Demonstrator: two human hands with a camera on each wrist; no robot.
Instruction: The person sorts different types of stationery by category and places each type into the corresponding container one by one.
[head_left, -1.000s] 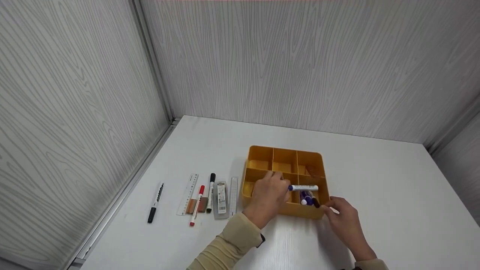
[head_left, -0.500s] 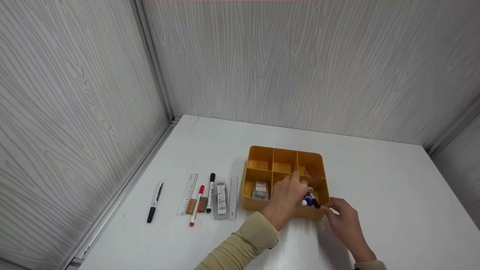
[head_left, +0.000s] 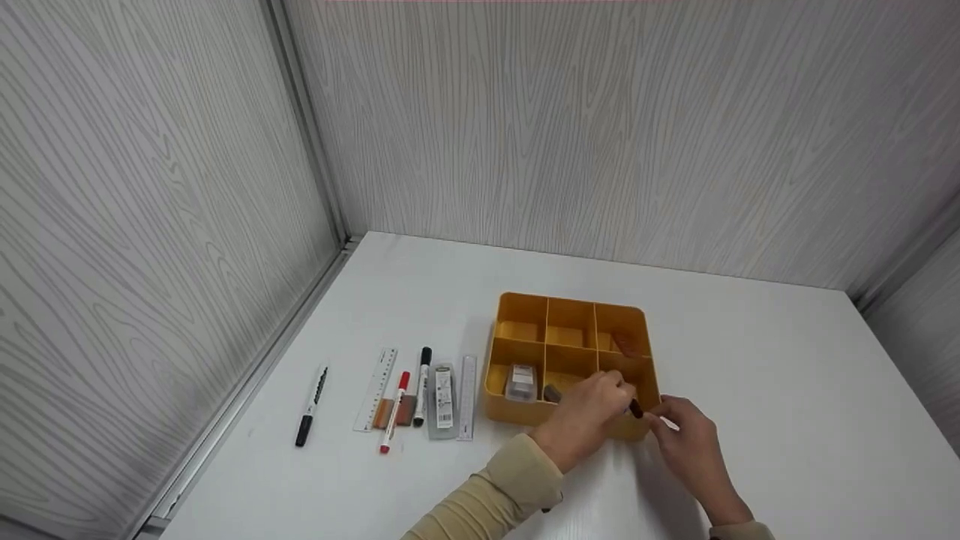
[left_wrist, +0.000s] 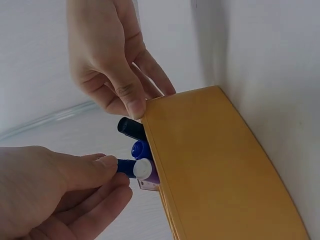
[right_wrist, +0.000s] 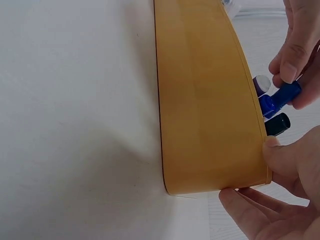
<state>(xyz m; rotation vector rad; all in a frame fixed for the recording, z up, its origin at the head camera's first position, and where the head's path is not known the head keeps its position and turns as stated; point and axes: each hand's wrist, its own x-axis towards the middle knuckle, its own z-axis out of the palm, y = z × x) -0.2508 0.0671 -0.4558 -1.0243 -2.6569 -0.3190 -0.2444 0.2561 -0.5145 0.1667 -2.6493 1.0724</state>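
Note:
My left hand [head_left: 586,418] pinches a blue-capped marker [left_wrist: 125,168] between thumb and fingers at the front right compartment of a yellow divided tray [head_left: 517,409]. Beside that marker, the ends of others stick up over the rim: a dark-capped one [left_wrist: 131,128], a blue one [left_wrist: 140,149] and a purple one with a white end [left_wrist: 145,170]. With thumb and fingers, my right hand [head_left: 690,442] grips the tray's front right corner. A small clear box [head_left: 521,383] sits in the front left compartment, and a grey piece [head_left: 553,393] partly shows in the front middle one.
Left of the tray lie a clear ruler [head_left: 466,397], a packaged item [head_left: 444,401], a black-capped marker [head_left: 422,386], a red marker [head_left: 394,412], small brownish blocks [head_left: 405,410] and another ruler [head_left: 376,390]. A black-and-white pen [head_left: 310,406] lies farther left. Panels stand behind and alongside.
My left hand has carried the blue marker rightward and down from over the tray's middle to the front right compartment, uncovering the clear box. My right hand stays at the corner.

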